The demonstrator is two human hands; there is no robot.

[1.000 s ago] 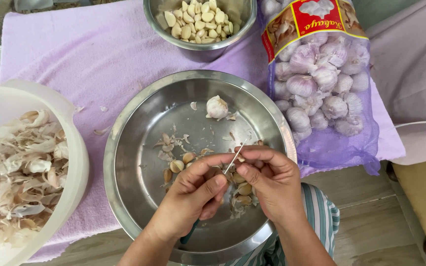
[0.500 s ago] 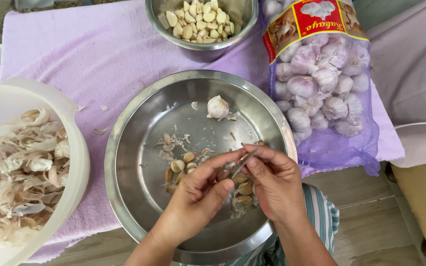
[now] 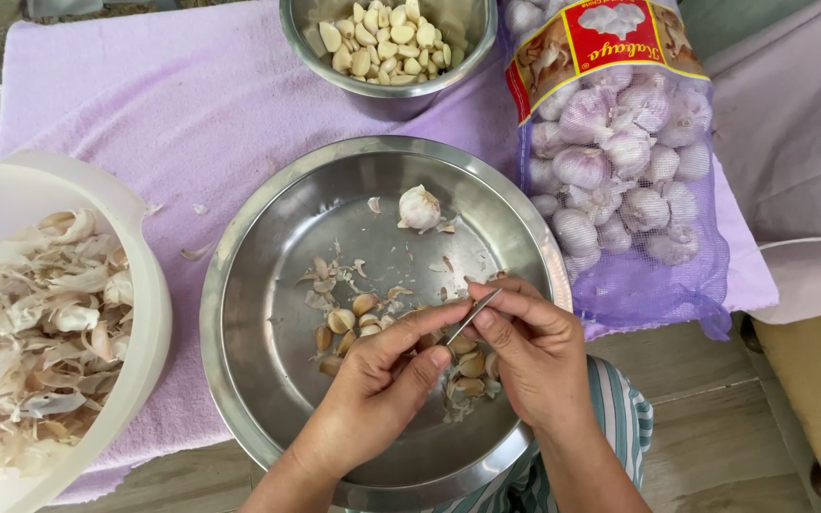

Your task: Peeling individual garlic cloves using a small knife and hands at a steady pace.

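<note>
At the far left a white plastic bowl (image 3: 149,285) sits heaped with dry papery garlic skins (image 3: 35,323); its rim lies just beside the rim of the wide stainless steel basin (image 3: 249,285) in the middle. Both rest on a lilac towel (image 3: 144,104) spread over the table. A few loose skin flakes lie on the towel between them.

Inside the basin, a small pile of unpeeled garlic cloves (image 3: 349,323) and scraps sits left of centre, and a partly broken garlic bulb (image 3: 419,207) lies nearer the far wall. The basin's left and near floor is mostly bare metal.

The left hand (image 3: 372,394) reaches in from the near edge, its fingers curled and pinched shut around a clove that the fingers mostly hide. The right hand (image 3: 534,356) is closed on a thin metal knife blade (image 3: 472,315), which meets the left hand's fingertips over the right half of the basin. The blade's long axis runs diagonally, its tip toward the near left and its other end toward the far right.

Beyond the basin stands a smaller steel bowl (image 3: 467,47) of peeled cloves (image 3: 377,43). To the right, a purple mesh bag (image 3: 648,275) of whole garlic bulbs (image 3: 620,171) lies touching the basin's right rim, reaching the towel's right edge. A striped cloth (image 3: 620,427) shows below the right wrist.
</note>
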